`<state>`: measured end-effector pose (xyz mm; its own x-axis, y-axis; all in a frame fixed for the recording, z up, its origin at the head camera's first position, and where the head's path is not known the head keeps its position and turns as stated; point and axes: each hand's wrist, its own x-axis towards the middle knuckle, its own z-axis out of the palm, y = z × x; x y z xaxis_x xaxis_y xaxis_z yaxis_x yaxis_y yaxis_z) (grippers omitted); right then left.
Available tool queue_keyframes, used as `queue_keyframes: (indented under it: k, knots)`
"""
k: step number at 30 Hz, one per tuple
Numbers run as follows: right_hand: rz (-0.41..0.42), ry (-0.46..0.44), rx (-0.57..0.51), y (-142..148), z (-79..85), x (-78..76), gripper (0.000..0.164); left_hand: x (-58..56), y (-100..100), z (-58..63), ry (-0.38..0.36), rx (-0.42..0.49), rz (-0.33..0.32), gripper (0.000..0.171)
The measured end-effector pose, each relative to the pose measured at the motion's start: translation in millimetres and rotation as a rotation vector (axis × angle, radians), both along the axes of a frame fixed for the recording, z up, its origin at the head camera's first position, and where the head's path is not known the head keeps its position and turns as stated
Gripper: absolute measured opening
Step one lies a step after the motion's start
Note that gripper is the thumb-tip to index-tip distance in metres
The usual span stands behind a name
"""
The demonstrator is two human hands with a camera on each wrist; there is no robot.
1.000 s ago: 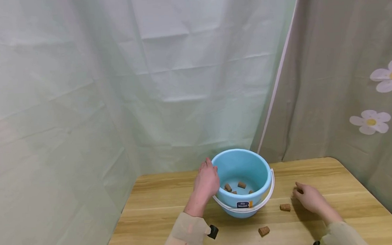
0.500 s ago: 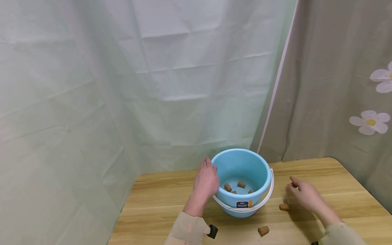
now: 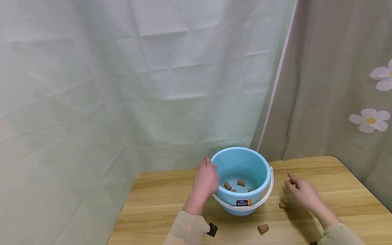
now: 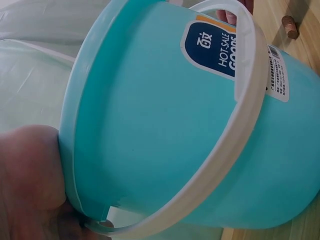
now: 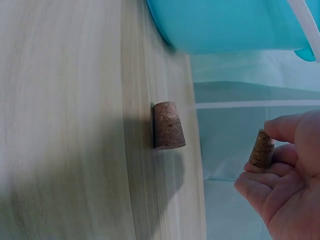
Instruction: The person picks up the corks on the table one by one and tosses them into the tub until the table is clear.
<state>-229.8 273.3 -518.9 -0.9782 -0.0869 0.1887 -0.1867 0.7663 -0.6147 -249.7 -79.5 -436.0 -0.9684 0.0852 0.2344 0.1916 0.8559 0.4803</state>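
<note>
A light blue bucket [image 3: 238, 164] stands on the wooden table with its white handle [image 3: 245, 208] folded down at the front. My left hand [image 3: 206, 179] grips the left side of the rim; in the left wrist view this hand [image 4: 32, 175] lies against the rim's edge. Several corks [image 3: 241, 183] lie on the bucket's floor. To the right of the bucket, my right hand [image 3: 304, 194] is raised over the table. In the right wrist view its thumb and fingers pinch a tapered cork [image 5: 262, 149]. Just below that hand, another cork [image 3: 282, 205] lies on the table.
A further cork [image 3: 263, 229] lies in front of the bucket, towards the table's near side. Behind the wooden table [image 3: 154, 213] hang a pale curtain [image 3: 194, 82] and a grey one with white flowers [image 3: 370, 120] at the right.
My right hand has moved a little left and away from me, nearer the bucket, passing partly over the cork on the table. My left hand stays at the rim, and the bucket has not moved.
</note>
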Motion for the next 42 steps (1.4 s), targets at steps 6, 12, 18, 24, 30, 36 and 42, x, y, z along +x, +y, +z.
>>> queue_keyframes:
  k: [6,12,18,24,30,36,42]
  knots:
    - [-0.006,-0.008,-0.021,-1.3,2.5,-0.2,0.06,-0.1,-0.5,0.5,0.003,0.002,-0.004,0.056]
    - [-0.005,-0.019,-0.042,-2.4,5.7,2.6,0.063,-0.1,-0.8,-0.1,-0.005,0.002,-0.011,0.057]
    - [0.006,0.005,-0.075,-6.6,13.2,4.5,0.063,-0.4,-1.7,-1.0,-0.01,0.012,-0.008,0.057]
    - [0.021,0.032,-0.088,-16.6,25.8,8.4,0.062,-0.1,-2.1,-0.9,-0.003,0.009,-0.006,0.056]
    - [0.033,0.086,-0.108,-24.3,30.9,10.9,0.057,-0.7,-2.0,-2.8,-0.009,0.014,0.0,0.056]
    - [0.038,0.104,-0.111,-30.1,38.4,11.2,0.059,-0.7,-1.4,-0.9,-0.011,0.019,-0.001,0.057]
    - [0.05,0.113,-0.125,-38.3,48.0,13.9,0.059,-1.9,-0.5,0.1,-0.006,0.0,-0.003,0.057]
